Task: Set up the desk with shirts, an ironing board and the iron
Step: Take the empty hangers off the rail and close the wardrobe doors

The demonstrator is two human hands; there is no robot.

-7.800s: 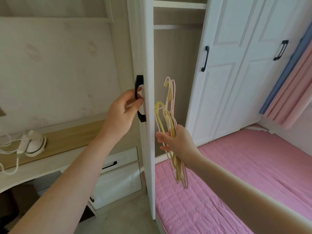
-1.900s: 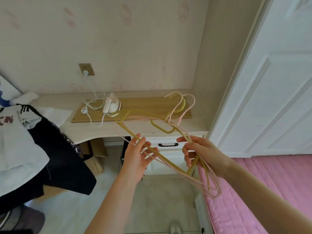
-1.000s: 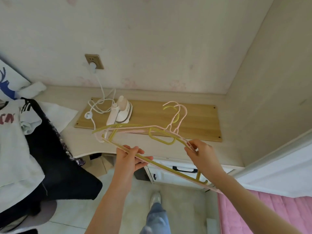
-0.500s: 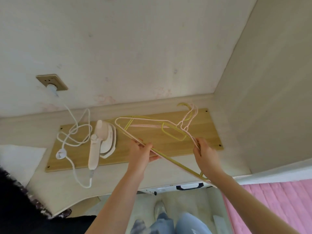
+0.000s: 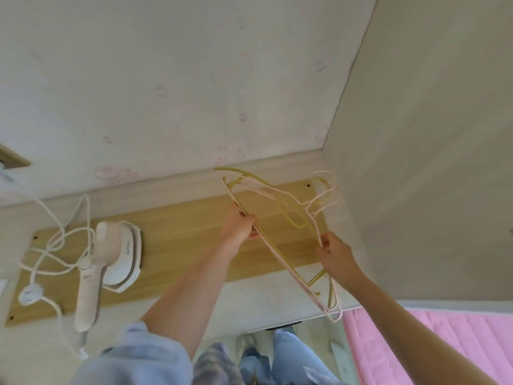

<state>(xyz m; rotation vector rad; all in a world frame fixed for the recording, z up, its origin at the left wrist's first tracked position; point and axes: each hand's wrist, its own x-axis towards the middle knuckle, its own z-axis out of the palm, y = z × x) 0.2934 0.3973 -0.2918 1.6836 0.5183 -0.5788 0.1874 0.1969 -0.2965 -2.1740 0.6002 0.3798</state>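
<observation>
A bundle of thin pink and yellow clothes hangers [image 5: 280, 226] hangs over the right end of the wooden ironing board [image 5: 180, 234], which lies flat on the pale desk [image 5: 249, 301]. My left hand [image 5: 238, 227] grips the hangers' long bottom bar. My right hand [image 5: 333, 254] pinches them below the hooks. A white hand iron [image 5: 111, 259] lies on the board's left part, its cord [image 5: 52, 240] coiled beside it. No shirts are in view.
The cord runs up to a wall socket [image 5: 11, 161] at the far left. A beige cabinet side [image 5: 430, 162] closes off the desk on the right. A pink bed [image 5: 430, 343] lies at the lower right. My legs and shoes show below the desk edge.
The hangers have moved forward and right, over the board's right end near the wall corner. Both hands keep their hold. The view has closed in on the desk.
</observation>
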